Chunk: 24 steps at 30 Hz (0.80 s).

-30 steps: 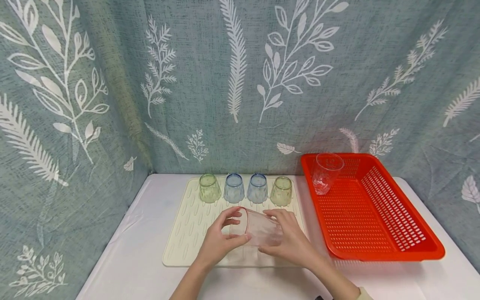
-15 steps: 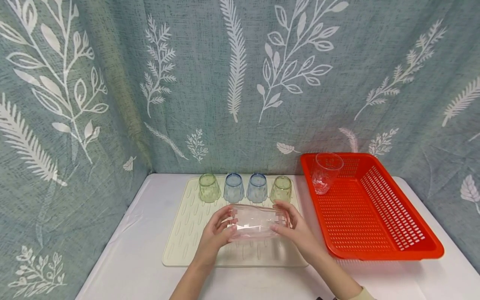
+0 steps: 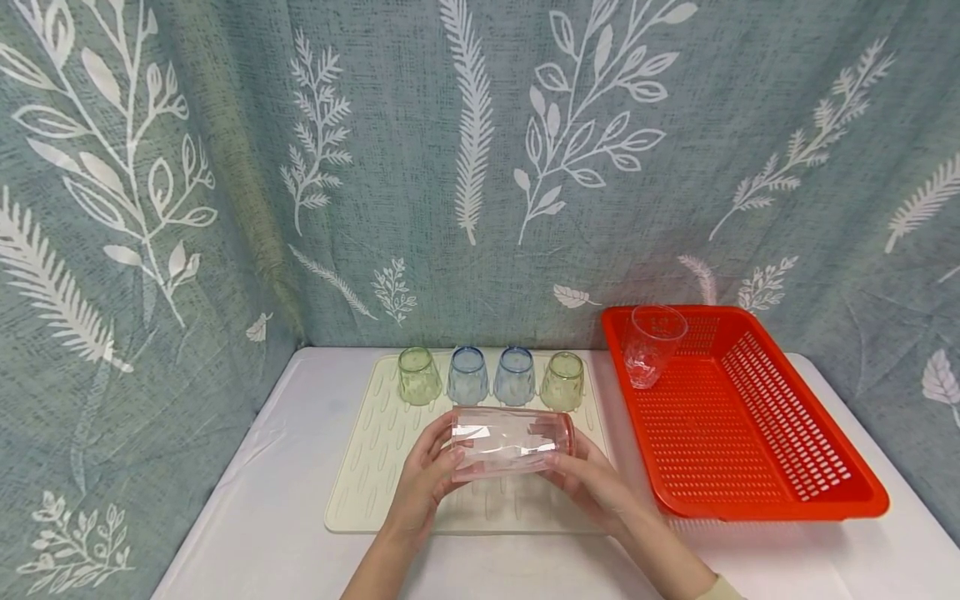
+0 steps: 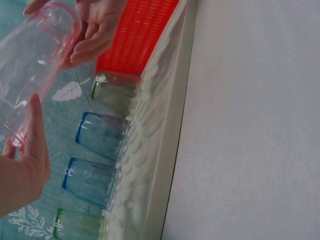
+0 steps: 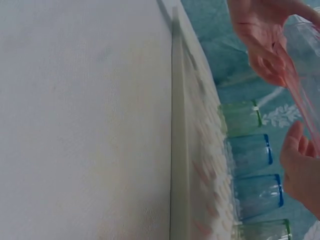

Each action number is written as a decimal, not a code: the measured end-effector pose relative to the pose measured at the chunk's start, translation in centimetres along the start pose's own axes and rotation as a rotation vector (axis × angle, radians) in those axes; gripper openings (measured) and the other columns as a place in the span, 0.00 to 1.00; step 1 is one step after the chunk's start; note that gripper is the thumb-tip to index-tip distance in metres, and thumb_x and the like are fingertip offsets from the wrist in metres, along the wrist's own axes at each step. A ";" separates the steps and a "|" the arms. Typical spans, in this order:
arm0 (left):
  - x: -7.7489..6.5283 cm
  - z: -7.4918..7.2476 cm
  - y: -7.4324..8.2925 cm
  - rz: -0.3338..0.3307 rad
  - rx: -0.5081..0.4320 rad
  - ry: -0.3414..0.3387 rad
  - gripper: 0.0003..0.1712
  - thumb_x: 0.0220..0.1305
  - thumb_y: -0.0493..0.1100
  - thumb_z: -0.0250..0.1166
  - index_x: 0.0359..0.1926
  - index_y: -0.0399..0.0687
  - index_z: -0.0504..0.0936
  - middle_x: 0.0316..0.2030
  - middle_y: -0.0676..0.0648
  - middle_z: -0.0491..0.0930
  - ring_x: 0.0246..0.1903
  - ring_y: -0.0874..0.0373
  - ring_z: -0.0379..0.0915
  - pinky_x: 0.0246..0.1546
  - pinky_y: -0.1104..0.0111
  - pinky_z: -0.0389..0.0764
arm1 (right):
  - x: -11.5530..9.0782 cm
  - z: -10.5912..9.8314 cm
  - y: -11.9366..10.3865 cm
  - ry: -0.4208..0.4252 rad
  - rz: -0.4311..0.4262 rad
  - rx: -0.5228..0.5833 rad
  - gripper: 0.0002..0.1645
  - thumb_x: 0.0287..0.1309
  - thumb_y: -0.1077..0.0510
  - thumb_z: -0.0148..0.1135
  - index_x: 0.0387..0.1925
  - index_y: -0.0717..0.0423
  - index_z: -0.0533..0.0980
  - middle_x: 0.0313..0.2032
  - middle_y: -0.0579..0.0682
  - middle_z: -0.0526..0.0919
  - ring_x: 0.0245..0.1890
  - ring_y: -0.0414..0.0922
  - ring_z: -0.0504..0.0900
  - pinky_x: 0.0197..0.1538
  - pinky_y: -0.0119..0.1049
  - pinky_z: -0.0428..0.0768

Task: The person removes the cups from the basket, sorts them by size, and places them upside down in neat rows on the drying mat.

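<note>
A clear, pink-tinted drinking glass (image 3: 506, 442) lies sideways in the air above the cream ribbed mat (image 3: 367, 487). My left hand (image 3: 420, 482) grips its left end, fingers behind and thumb in front. At the pink-edged right end, my right hand (image 3: 592, 483) holds it with the thumb on the near side. Both wrist views show the glass between the hands, partly cut off by the frame. Behind it on the mat stand a green glass (image 3: 418, 379), two blue glasses (image 3: 468, 379) (image 3: 515, 379) and another green glass (image 3: 562, 383), in one row.
To the right is a red plastic basket (image 3: 795, 508) with perforated walls. A tall clear glass (image 3: 651, 350) stands in its back left corner. The mat lies on a white-covered table (image 3: 262, 500); a patterned curtain (image 3: 405, 167) hangs close behind.
The pink-tinted glass has turned in my hands: its open rim faced left a second ago, and now a pink edge shows on the right. My right hand has shifted its grip.
</note>
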<state>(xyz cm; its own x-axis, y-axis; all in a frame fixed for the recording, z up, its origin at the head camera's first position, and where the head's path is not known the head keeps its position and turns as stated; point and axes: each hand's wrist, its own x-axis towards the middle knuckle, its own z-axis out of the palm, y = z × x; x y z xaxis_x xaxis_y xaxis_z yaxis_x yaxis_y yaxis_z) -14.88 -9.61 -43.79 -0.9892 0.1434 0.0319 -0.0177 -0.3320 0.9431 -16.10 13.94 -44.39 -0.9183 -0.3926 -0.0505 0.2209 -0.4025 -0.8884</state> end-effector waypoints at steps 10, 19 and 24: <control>-0.1 -0.4 -0.2 -0.008 -0.030 -0.029 0.37 0.63 0.38 0.57 0.71 0.34 0.56 0.59 0.42 0.68 0.51 0.57 0.73 0.46 0.64 0.82 | 0.1 0.2 0.2 -0.004 -0.032 0.055 0.29 0.59 0.68 0.55 0.62 0.59 0.63 0.53 0.47 0.76 0.51 0.42 0.78 0.59 0.37 0.76; -0.2 -1.4 -0.5 -0.041 -0.034 -0.020 0.37 0.66 0.38 0.56 0.72 0.35 0.54 0.63 0.40 0.65 0.54 0.57 0.72 0.52 0.65 0.78 | 0.8 0.7 0.4 0.083 -0.020 -0.003 0.34 0.57 0.70 0.56 0.65 0.71 0.58 0.47 0.50 0.79 0.45 0.43 0.81 0.54 0.41 0.79; -0.4 -2.7 -0.5 0.009 0.091 0.057 0.32 0.73 0.41 0.50 0.72 0.34 0.53 0.66 0.35 0.60 0.56 0.62 0.70 0.54 0.69 0.76 | 1.6 1.5 0.0 0.168 -0.010 -0.093 0.37 0.57 0.69 0.59 0.66 0.71 0.58 0.44 0.51 0.78 0.43 0.43 0.80 0.50 0.39 0.82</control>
<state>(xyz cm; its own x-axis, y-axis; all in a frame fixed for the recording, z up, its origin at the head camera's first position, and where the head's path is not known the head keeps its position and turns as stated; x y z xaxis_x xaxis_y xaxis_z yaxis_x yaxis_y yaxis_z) -14.86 -12.01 -45.12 -0.9959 0.0870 0.0240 0.0018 -0.2462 0.9692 -17.05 12.07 -43.77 -0.9640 -0.2421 -0.1103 0.1876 -0.3248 -0.9270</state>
